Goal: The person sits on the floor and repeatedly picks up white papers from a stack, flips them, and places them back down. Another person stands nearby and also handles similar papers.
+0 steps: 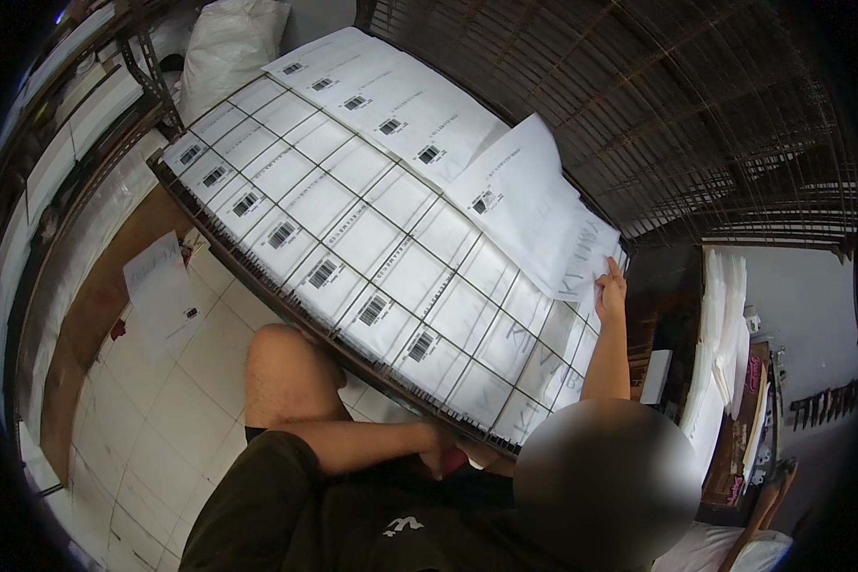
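A large wire drying rack [357, 205] lies tilted in front of me, its grid covering white sheets printed with barcodes and lettering. At the rack's right end, my right hand [612, 288] pinches the edge of a loose white printed sheet [529, 205]. That sheet lies partly on the grid, and its far corner curls up. More white printed sheets [381, 91] lie along the rack's far side. My left hand [437, 452] is low by the rack's near edge, fingers curled downward beside something dark red; what it holds is unclear.
Raised wire racks [620, 105] stand behind the far edge. To the left are shelves [43, 172] of stacked sheets and a white sack [231, 52]. A printed sheet [162, 286] lies near the tiled floor [195, 381]. Paper stacks [723, 334] stand right; a blurred patch hides the lower right.
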